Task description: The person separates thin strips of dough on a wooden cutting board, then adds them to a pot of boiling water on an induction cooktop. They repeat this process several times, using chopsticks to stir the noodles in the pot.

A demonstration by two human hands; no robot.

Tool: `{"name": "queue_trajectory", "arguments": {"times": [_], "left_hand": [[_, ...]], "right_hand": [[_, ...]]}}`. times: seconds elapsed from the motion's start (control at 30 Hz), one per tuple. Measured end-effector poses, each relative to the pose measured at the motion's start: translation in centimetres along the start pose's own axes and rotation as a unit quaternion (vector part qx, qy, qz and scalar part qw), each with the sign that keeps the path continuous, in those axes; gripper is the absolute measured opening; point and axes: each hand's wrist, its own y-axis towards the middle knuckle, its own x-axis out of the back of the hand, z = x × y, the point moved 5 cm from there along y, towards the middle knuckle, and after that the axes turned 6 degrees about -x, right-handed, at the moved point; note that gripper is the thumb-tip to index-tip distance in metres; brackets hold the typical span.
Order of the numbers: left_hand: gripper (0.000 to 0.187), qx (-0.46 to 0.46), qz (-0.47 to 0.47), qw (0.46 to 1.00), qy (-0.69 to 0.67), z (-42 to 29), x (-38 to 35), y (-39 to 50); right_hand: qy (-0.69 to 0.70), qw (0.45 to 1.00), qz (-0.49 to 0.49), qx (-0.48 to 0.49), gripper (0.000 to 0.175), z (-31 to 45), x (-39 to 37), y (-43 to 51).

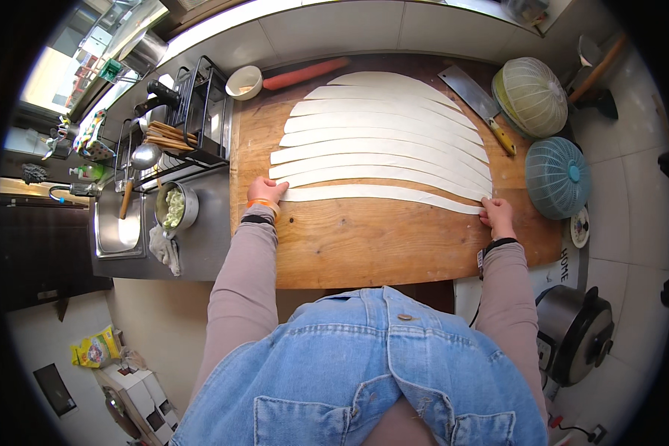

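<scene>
A thin sheet of rolled dough (384, 131), cut across into several long strips, lies on a wooden board (345, 245). The nearest dough strip (379, 193) lies a little apart from the others, with bare wood showing behind it. My left hand (266, 191) pinches that strip's left end between thumb and fingers. At its right end, my right hand (497, 216) pinches it in the same way. Between my hands the strip bows slightly away from me. Whether its middle touches the board is hard to tell.
Behind the dough's right side lies a cleaver (471, 95) with a yellow handle. Two mesh baskets (557, 178) stand at the right. A red rolling pin (304, 73) and a white bowl (244, 82) sit at the back left. Left are a pot (188, 209), dish rack (209, 120) and sink (118, 228).
</scene>
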Motion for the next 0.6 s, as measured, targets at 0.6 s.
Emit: {"name": "queue_trajectory", "arguments": {"times": [0.6], "left_hand": [[0.017,-0.207,0.181,0.87,-0.41,-11.4,4.6,-4.7]], "right_hand": [[0.097,0.943,0.225,0.227,0.018,11.5,-1.4,-11.5]]}}
